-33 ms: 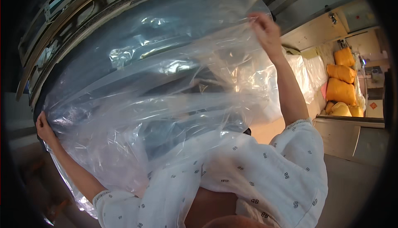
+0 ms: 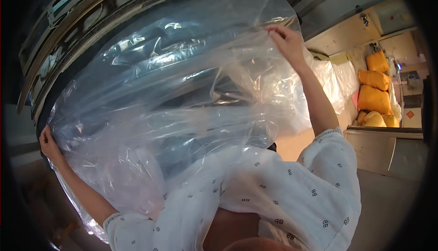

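A large sheet of clear plastic film (image 2: 150, 87) spreads, wrinkled and shiny, over a dark surface that shows through it. At the far left, my left hand (image 2: 49, 144) pinches the film's edge between thumb and fingers. Up at the right, my right hand (image 2: 289, 44) is closed on the film too, with the thumb and fingertips together. Between my hands the film lies in long folds, and its near part reaches down against my white patterned shirt (image 2: 292, 191).
Long metal rails (image 2: 73, 27) run along the far left side of the dark surface. Beyond my right arm lies crumpled clear plastic (image 2: 335, 80). Orange bundles (image 2: 374, 98) are stacked at the right, near a pale panel (image 2: 345, 34) and a grey cabinet (image 2: 372, 148).
My right hand has come slightly nearer and to the left with the film. Film at the far right corner has settled flatter, and its folds have shifted. My left hand stays nearly in place.
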Tool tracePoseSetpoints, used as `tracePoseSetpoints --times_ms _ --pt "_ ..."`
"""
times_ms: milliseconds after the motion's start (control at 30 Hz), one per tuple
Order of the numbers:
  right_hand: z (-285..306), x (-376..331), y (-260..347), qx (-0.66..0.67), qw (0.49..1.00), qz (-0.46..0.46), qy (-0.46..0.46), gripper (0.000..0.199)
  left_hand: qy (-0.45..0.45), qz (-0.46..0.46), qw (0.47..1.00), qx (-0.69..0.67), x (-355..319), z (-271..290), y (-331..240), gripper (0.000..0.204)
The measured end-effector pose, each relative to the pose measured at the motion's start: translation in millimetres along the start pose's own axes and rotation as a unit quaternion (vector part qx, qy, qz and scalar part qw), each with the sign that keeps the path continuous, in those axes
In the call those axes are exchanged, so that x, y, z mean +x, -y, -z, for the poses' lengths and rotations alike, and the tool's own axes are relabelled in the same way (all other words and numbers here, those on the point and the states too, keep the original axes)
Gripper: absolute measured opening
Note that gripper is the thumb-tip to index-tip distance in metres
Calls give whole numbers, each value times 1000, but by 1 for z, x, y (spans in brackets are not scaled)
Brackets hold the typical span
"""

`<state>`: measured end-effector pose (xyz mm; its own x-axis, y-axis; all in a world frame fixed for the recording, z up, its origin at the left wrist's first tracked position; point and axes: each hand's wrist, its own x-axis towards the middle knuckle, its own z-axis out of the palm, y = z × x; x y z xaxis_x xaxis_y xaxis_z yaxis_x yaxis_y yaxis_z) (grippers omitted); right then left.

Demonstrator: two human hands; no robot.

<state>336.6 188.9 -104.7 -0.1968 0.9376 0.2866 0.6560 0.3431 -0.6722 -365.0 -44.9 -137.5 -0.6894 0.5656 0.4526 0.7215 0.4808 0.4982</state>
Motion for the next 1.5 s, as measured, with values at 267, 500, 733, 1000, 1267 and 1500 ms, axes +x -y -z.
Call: tracePoseSetpoints --times_ms 267,500,733,1000,1267,1500 --pt "-3 0 -3 -403 878 19 259 14 -16 -4 1000 -22 -5 4 19 28" --pt "-62 58 28 -288 943 160 -43 26 -23 -29 999 -22 3 8 30 28" --pt "-69 51 27 -288 935 207 -23 35 -39 58 994 -90 -20 92 16 31" --pt "-88 85 7 -273 933 231 -39 36 -51 121 957 -257 -59 115 -23 27" --pt "-78 111 11 -212 958 189 -48 28 -17 36 997 -66 -110 156 -46 21" --pt "-78 159 -27 -61 982 177 31 13 -5 142 987 -79 -140 164 16 23"
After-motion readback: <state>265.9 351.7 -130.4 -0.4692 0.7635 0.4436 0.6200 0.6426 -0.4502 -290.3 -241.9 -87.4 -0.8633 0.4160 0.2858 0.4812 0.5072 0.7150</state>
